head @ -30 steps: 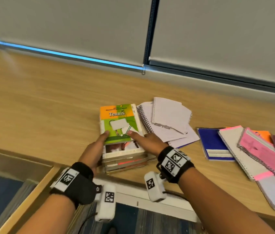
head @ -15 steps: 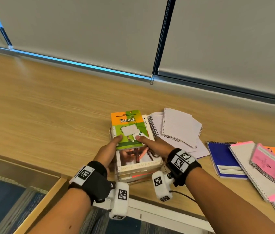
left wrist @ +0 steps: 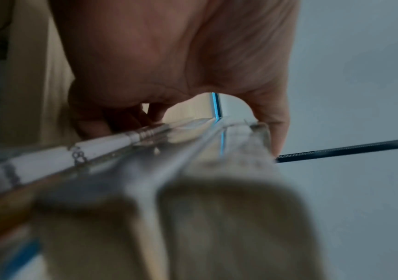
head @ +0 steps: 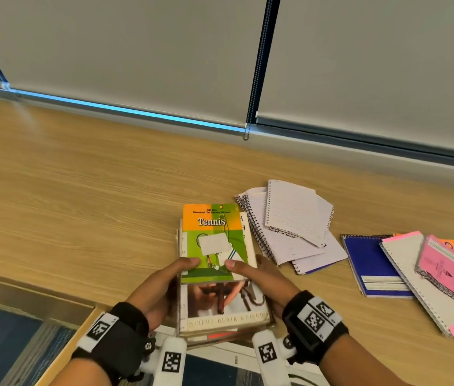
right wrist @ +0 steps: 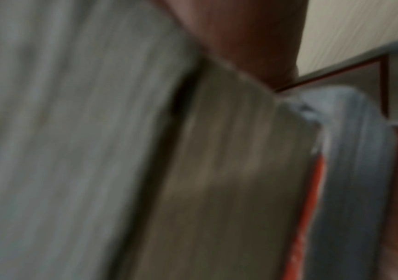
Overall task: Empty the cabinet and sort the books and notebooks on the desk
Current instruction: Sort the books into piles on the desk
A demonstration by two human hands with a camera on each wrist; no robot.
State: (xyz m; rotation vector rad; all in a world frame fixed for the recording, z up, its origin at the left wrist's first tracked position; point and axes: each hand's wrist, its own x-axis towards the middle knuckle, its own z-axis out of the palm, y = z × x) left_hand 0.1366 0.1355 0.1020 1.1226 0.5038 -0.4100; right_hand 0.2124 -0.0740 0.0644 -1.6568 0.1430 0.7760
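Observation:
A stack of books [head: 224, 321] is held over the desk's near edge, with a green and orange Tennis book [head: 214, 240] on top. My left hand [head: 161, 285] grips the stack's left side, its thumb lying on the Tennis cover. My right hand [head: 262, 280] grips the right side, thumb on top too. The left wrist view shows my left hand [left wrist: 169, 75] with the thumb [left wrist: 274, 121] over blurred book edges [left wrist: 193, 170]. The right wrist view shows only blurred page edges [right wrist: 97, 151] and a red cover edge [right wrist: 310, 199].
On the wooden desk [head: 81, 204], white spiral notebooks [head: 289, 227] lie just right of the stack. Farther right are a blue notebook [head: 370, 266], a white one [head: 420, 288] and a pink one [head: 448, 263]. Window blinds [head: 136, 51] rise behind the desk.
Both hands still grip the stack. It sits lower and nearer in the head view, with more of the second book's cover showing. The camera has tilted up.

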